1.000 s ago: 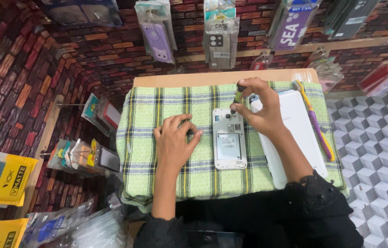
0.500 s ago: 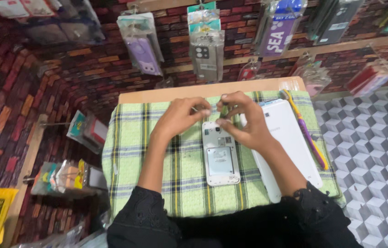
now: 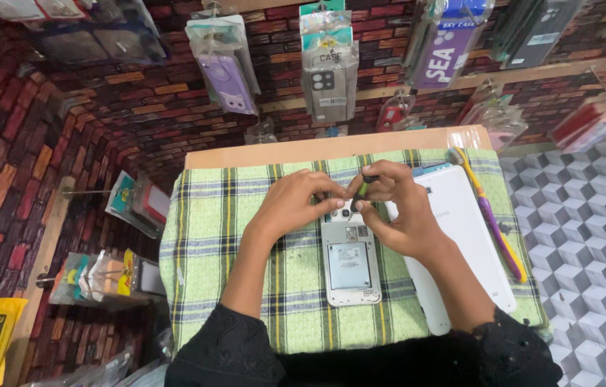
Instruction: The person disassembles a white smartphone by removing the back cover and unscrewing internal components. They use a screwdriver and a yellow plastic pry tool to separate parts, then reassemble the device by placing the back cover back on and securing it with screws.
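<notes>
An opened white phone (image 3: 350, 262) lies back-up on the green plaid cloth (image 3: 210, 236), its battery showing. Both hands meet over the phone's top end. My right hand (image 3: 394, 210) pinches a small dark tool with a green-yellow shaft (image 3: 364, 188), tip pointing down at the phone's top. My left hand (image 3: 296, 203) reaches in from the left, its fingertips touching the phone's top edge beside the tool. The phone's upper part is hidden under the fingers.
A white back cover (image 3: 460, 236) lies right of the phone, partly under my right forearm. A toothbrush with a yellow and purple handle (image 3: 493, 222) rests along the cloth's right edge. Packaged phone cases (image 3: 328, 64) hang on the brick-pattern wall behind the small table.
My left hand moved from the cloth up to the phone's top, joining the right hand. The camera shifted, so the table sits further left in view.
</notes>
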